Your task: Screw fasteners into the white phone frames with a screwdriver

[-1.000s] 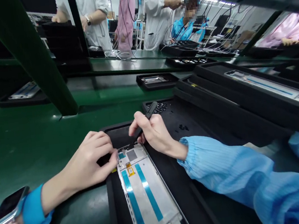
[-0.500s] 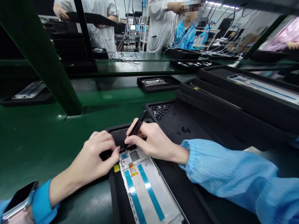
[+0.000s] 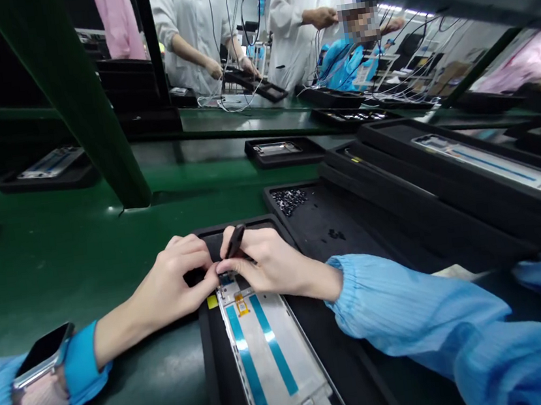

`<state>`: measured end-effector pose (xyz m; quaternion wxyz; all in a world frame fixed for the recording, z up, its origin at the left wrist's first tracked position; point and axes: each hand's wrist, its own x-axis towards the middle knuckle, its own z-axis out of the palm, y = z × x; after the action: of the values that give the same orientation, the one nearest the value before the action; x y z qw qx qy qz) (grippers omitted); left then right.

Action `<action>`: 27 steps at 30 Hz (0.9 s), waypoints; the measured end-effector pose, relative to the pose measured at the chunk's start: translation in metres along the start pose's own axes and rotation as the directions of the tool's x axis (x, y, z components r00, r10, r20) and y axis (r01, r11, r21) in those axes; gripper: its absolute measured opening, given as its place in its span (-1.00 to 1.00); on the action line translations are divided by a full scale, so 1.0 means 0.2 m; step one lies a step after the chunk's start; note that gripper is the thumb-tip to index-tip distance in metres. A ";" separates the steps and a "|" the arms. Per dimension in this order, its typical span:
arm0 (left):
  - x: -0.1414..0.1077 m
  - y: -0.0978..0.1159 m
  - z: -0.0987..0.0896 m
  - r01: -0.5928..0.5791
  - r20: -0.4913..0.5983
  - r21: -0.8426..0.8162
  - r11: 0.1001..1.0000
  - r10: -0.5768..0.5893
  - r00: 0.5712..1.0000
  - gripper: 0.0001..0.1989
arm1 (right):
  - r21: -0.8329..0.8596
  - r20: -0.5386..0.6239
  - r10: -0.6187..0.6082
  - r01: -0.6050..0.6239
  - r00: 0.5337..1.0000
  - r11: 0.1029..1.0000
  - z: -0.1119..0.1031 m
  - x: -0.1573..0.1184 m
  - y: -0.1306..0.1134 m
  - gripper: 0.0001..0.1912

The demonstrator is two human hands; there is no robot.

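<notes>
A silver phone frame with two blue strips and a small orange flex cable lies in a black foam tray. My right hand is closed around black tweezers, held like a pen over the frame's far end. Their tips are hidden by my fingers. At the frame's far left corner, my left hand is closed, thumb and forefinger pinched together against my right thumb. Whatever lies in that pinch is too small to make out. A yellow tab sits beside the frame's left edge.
To the right, a black tray holds a heap of tiny dark parts. Stacked foam trays stand beyond it. A green post rises at left. Across the bench, a co-worker's hands hold a black tray.
My right hand has shifted slightly left and tipped the tweezers more upright, closer to my left fingers. My left hand stays at the corner. Across the bench, a person has lowered a black tray.
</notes>
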<state>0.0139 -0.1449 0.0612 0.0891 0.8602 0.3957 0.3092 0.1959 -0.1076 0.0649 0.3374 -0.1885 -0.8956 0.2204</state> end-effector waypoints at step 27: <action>-0.21 0.26 -0.02 -0.199 0.284 -0.030 0.980 0.199 0.938 -0.78 | 0.127 -0.192 0.276 -0.255 0.942 0.959 0.00 0.00 0.02 -0.85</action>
<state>0.0234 -0.2107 0.0668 0.1140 0.9313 0.2896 0.1893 0.1975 -0.1043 0.0623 0.4053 -0.3122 -0.8096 0.2877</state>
